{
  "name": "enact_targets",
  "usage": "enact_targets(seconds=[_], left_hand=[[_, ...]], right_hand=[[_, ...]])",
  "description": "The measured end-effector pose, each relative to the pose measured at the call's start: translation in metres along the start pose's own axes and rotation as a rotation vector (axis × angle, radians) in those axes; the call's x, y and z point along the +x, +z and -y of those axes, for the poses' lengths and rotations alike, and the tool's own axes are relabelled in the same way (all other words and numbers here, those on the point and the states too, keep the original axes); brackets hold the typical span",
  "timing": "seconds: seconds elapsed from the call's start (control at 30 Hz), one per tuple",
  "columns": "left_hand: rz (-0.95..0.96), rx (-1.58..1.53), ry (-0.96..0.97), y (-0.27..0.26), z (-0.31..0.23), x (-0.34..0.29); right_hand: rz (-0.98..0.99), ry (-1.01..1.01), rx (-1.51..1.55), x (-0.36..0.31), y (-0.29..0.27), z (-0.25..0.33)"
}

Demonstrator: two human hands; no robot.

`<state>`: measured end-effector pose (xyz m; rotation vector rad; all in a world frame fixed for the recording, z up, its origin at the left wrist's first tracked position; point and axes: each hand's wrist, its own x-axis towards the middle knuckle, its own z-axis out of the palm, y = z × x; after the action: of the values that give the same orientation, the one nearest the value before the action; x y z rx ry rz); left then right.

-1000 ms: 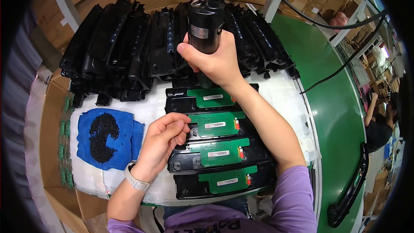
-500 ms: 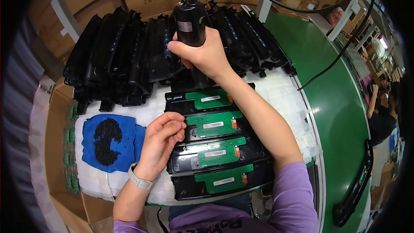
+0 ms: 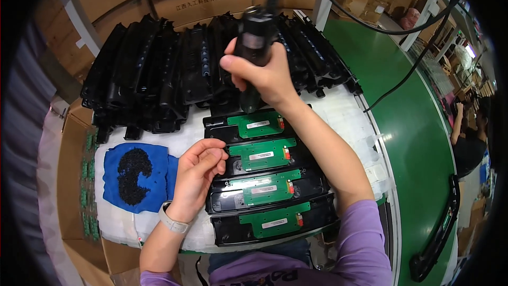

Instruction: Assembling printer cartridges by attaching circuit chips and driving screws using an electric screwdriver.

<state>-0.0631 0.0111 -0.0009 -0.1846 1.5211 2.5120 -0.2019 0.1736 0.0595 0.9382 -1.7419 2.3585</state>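
Gripped in my right hand (image 3: 272,77) is a black electric screwdriver (image 3: 253,45), pointing down. Its lower end is over the far edge of the farthest black plastic panel (image 3: 216,127); whether it touches cannot be told. Several such panels lie in a column before me, each carrying a green circuit board (image 3: 243,128) with a white label and a red-and-white connector. My left hand (image 3: 197,172) is closed, fingertips pinched beside the left end of the second board (image 3: 241,151). What it holds, if anything, is hidden. Left of it, small black screws (image 3: 132,182) are heaped on a blue cloth (image 3: 159,159).
Black plastic housings (image 3: 119,74) stand in a row along the back. A cardboard box (image 3: 71,180) with green boards is at the left. The white-covered bench (image 3: 365,122) borders a green surface (image 3: 402,137), where a long black part (image 3: 436,238) lies. Cables hang at upper right.
My right hand and the screwdriver have shifted right and slightly nearer, and the tool now tilts, its top leaning right. My left hand has hardly moved.
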Motion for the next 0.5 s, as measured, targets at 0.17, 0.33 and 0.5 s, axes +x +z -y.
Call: enact_targets(seconds=[0.17,0.33,0.5], left_hand=[[-0.027,-0.001,0.062,0.001,0.000,0.001],[0.028,-0.038,0.108,-0.004,0.000,0.000],[0.037,0.033,0.113,-0.004,-0.004,-0.003]], right_hand=[[0.034,0.003,0.413,-0.010,-0.001,0.031],[0.069,-0.008,0.579,-0.022,0.008,0.044],[0.038,-0.021,0.621,-0.023,0.006,0.045]])
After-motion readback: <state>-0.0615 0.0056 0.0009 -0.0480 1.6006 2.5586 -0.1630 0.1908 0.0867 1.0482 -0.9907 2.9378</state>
